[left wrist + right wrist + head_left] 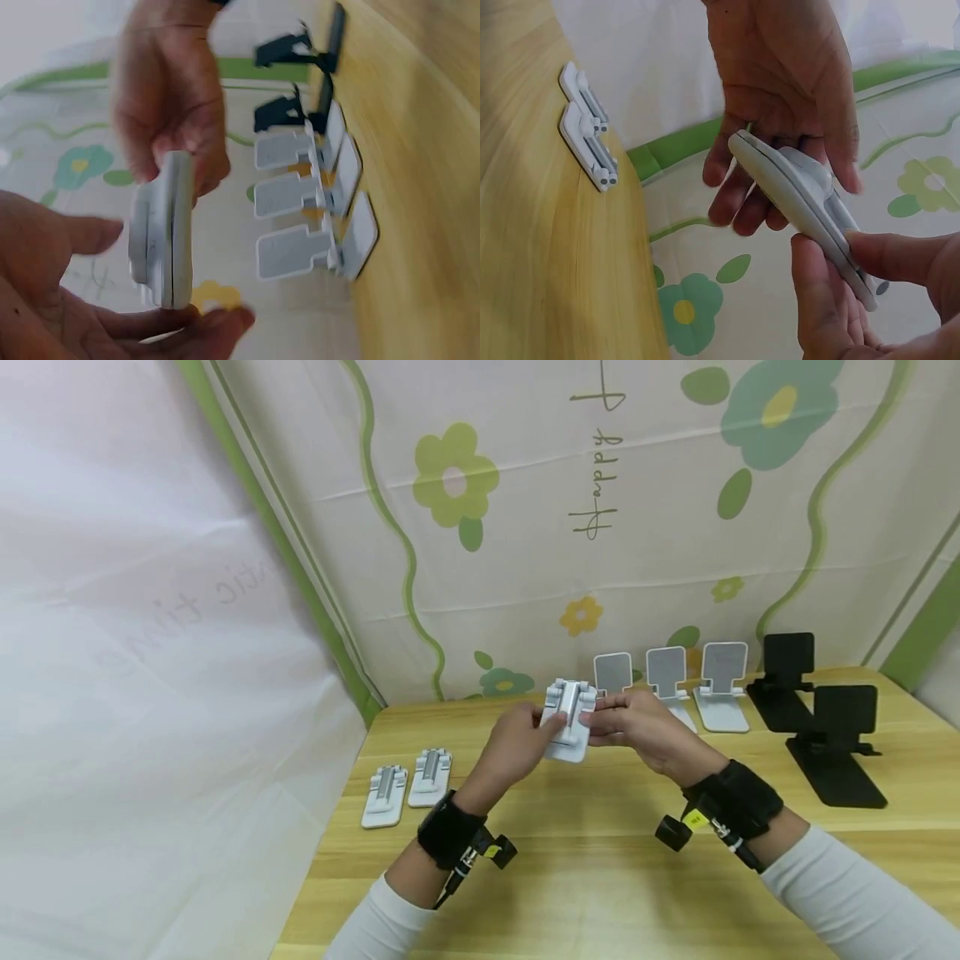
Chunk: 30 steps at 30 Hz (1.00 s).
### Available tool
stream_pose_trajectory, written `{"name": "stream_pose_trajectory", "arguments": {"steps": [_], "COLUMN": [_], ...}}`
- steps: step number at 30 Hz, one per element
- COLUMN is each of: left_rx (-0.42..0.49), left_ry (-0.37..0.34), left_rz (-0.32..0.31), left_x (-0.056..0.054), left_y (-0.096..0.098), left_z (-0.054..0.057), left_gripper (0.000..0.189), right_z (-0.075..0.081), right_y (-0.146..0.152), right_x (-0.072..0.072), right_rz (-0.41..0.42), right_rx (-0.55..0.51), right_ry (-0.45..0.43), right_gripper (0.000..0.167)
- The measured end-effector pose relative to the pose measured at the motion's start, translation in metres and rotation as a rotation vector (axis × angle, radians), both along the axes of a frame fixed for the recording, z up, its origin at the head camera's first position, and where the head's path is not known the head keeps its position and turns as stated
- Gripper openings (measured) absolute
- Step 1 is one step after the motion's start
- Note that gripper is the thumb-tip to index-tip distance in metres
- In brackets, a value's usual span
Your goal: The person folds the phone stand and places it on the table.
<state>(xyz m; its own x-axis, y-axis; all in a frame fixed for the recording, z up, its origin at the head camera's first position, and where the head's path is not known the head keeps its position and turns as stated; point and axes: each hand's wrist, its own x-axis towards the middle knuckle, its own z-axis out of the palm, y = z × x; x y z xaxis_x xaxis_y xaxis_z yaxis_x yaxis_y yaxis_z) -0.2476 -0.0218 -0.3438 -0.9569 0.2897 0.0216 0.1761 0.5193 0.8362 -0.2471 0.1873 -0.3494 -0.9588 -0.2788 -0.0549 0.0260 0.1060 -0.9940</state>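
A white folded phone stand (pixel 572 727) with a silver hinged arm is held up above the table between both hands. My right hand (pixel 652 733) pinches one end of it between thumb and fingers, plain in the right wrist view. My left hand (pixel 516 745) is at the other side, its fingers extended behind the stand (pixel 799 191). In the left wrist view the left thumb (pixel 94 234) stands a little apart from the stand. Whether the left fingers touch its back is unclear. Two more folded white stands (pixel 385 796) lie at the table's left.
Several unfolded phone stands line the back right of the wooden table (pixel 570 877): white ones (pixel 723 685) with grey pads, and two black ones (pixel 838 747) further right. A flower-printed curtain (pixel 517 568) hangs close behind the table, and a white fabric wall (pixel 150 693) is at the left.
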Motion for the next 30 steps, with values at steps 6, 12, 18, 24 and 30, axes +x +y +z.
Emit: {"name": "stream_pose_trajectory", "arguments": {"steps": [6, 12, 18, 24, 30], "left_rx": [-0.368, -0.374, -0.215, -0.237, -0.287], "left_ry": [0.276, 0.299, 0.252, 0.187, 0.117], "left_rz": [0.031, 0.044, 0.029, 0.081, 0.146], "left_x": [0.012, 0.010, 0.005, 0.000, -0.008], "left_y": [0.015, 0.015, 0.008, -0.007, -0.041], "left_z": [0.002, 0.004, -0.002, -0.018, -0.046], "left_gripper": [0.052, 0.045, 0.036, 0.033, 0.042], "right_z": [0.001, -0.001, -0.003, -0.009, -0.026], "right_y": [-0.005, -0.007, -0.007, 0.004, 0.056], "right_x": [0.002, 0.002, 0.003, 0.001, -0.002], "right_rz": [-0.036, -0.040, -0.018, -0.045, -0.155], "right_rx": [-0.031, -0.029, -0.003, 0.220, 0.608], "right_ry": [0.007, 0.020, 0.023, 0.096, 0.289], "right_gripper": [0.028, 0.025, 0.025, 0.042, 0.061]}}
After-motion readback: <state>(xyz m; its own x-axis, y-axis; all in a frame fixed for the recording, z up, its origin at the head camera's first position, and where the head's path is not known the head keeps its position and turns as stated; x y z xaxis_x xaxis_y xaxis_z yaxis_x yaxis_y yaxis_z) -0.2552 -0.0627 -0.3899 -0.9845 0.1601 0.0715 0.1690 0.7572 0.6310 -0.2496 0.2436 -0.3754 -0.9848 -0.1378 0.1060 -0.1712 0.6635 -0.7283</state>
